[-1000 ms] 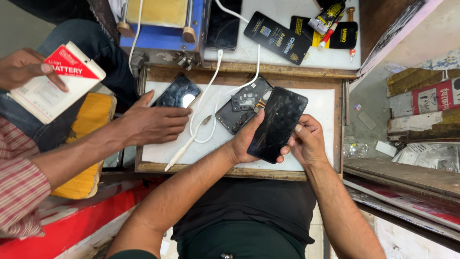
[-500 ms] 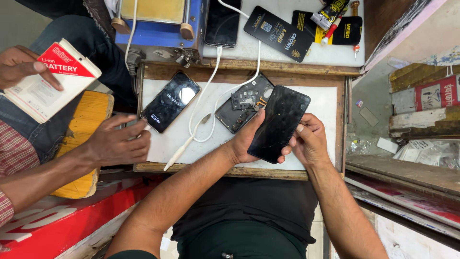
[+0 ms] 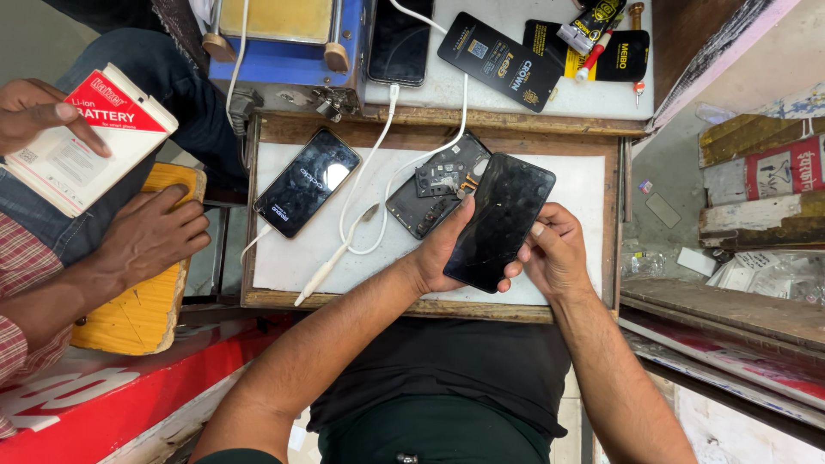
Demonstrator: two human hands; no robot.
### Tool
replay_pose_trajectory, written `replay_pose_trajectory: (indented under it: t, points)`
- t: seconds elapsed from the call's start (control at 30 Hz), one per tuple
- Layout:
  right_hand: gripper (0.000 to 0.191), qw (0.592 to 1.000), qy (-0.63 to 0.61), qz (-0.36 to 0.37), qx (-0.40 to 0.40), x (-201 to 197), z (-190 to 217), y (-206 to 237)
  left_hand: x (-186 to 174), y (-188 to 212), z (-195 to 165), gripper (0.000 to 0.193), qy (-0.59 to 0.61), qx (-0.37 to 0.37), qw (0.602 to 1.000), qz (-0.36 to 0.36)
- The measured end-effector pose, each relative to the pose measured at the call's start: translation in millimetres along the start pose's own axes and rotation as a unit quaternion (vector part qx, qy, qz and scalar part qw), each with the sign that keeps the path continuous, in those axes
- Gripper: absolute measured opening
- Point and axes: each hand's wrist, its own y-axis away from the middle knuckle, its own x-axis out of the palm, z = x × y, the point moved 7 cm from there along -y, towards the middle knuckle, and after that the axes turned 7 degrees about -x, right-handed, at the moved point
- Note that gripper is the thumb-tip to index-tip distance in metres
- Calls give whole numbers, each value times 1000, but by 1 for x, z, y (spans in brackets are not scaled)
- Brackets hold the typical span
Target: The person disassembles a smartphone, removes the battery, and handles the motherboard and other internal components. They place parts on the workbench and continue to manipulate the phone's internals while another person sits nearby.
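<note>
A lit phone [image 3: 307, 182] lies left of the black back cover [image 3: 499, 221], plugged into a white cable [image 3: 344, 245]. The left hand [image 3: 443, 249] and right hand [image 3: 554, 253] both clamp the cover, its long axis tilted up-right above the white mat [image 3: 593, 185].

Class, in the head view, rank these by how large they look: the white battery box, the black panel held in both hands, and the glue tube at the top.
1. White battery box
2. Black panel, raised nearer the camera, so unsure
3. Glue tube
</note>
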Motion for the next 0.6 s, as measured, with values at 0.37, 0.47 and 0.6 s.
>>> replay_pose_trajectory:
  t: [0.37, 0.47, 0.6]
  points:
    - [17, 1000, -11, -2, -2, 1, -1, -2, 1, 0, 0, 81, 0, -3, 1000, -2]
    - [16, 1000, -11, -6, -3, 0, -1, -1, 1, 0, -1, 81, -7, 0, 1000, -3]
    - [15, 1000, -13, -9, -7, -2, -2, -1, 1, 0, -1, 81, -16, 1, 1000, -11]
